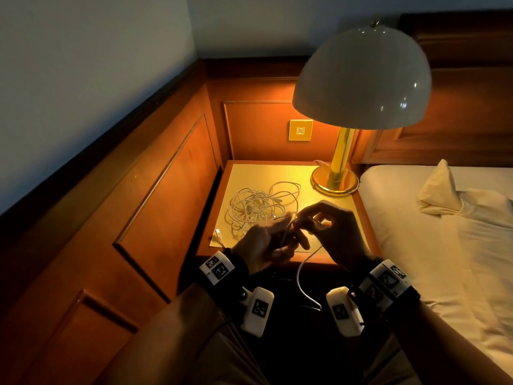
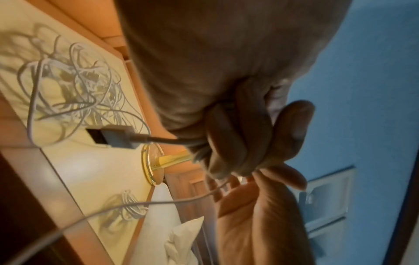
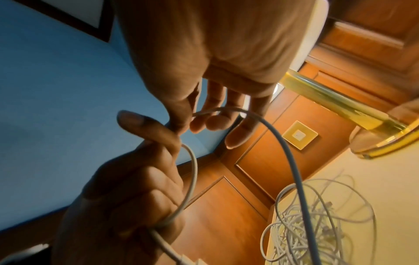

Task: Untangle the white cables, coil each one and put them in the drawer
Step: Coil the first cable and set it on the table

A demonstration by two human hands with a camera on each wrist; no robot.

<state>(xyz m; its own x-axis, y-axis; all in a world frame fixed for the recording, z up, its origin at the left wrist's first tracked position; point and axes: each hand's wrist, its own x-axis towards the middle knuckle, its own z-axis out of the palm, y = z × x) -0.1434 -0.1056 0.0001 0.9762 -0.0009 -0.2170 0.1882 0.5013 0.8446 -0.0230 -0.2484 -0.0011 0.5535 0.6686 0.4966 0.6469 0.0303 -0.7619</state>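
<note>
Over our nightstand (image 1: 336, 209), our left hand (image 1: 266, 245) grips one white cable (image 3: 292, 161); our right hand (image 1: 333, 232) pinches it beside the tangle (image 1: 261, 207)

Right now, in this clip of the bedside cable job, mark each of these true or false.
1. Both hands hold one white cable. True: the left hand grips it, the right hand's fingers pinch it.
2. The tangled pile of white cables lies on the bed. False: it lies on the wooden nightstand top.
3. The brass table lamp with a white dome shade stands on the nightstand. True.
4. The held cable's USB plug is in the wall socket. False: it sticks out free beside the left hand.
</note>
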